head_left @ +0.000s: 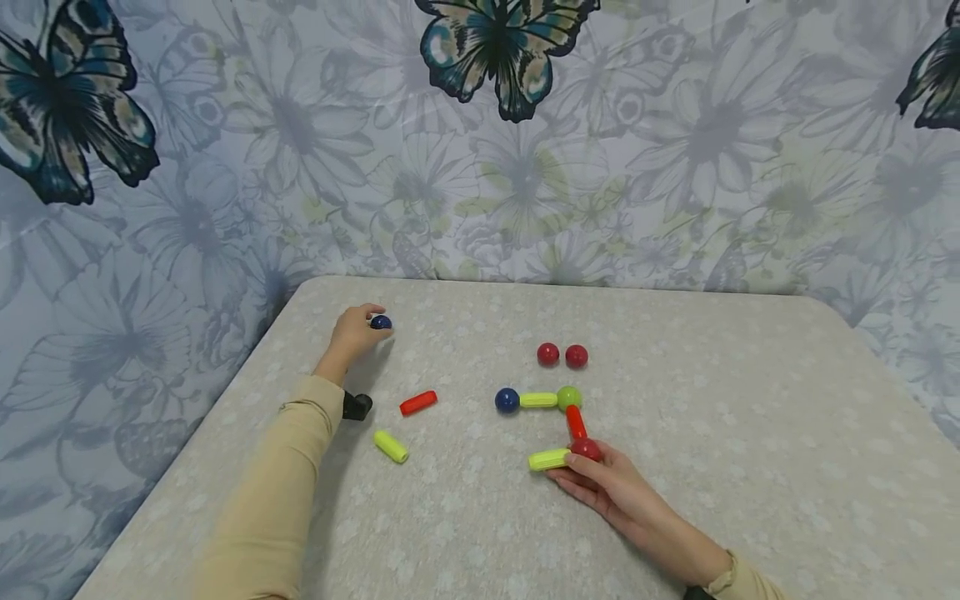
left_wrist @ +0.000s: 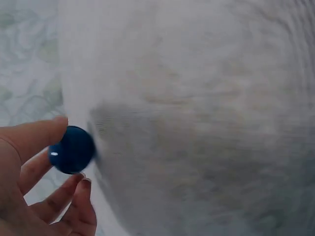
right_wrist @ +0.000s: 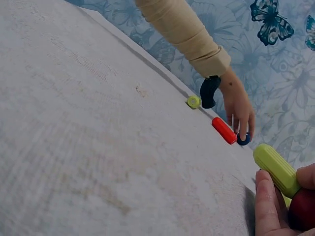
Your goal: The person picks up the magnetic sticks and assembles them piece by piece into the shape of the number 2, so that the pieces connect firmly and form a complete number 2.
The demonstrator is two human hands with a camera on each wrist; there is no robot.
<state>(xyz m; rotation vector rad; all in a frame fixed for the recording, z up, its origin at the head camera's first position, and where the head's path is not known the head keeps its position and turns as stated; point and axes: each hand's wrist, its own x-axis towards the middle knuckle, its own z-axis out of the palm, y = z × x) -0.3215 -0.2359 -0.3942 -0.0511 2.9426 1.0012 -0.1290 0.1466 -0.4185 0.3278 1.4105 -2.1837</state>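
At the far left of the table my left hand [head_left: 356, 335] holds a dark blue ball [left_wrist: 72, 150] between thumb and fingers. My right hand [head_left: 611, 492] grips the near end of a joined chain, with its thumb by a red ball [head_left: 586, 450] and a yellow-green rod [head_left: 548, 460]. From that red ball a red rod [head_left: 576, 422] runs to a green ball [head_left: 568, 397]. Another yellow-green rod [head_left: 538, 400] links the green ball to a second blue ball [head_left: 507, 401]. The right wrist view shows the held rod between thumb and fingers.
Two loose red balls [head_left: 562, 355] lie behind the chain. Between the hands are a loose red rod [head_left: 418, 403] and a loose yellow-green rod [head_left: 391, 447]. A patterned cloth covers the table [head_left: 712, 417], and a floral curtain with butterflies [head_left: 510, 50] hangs behind it.
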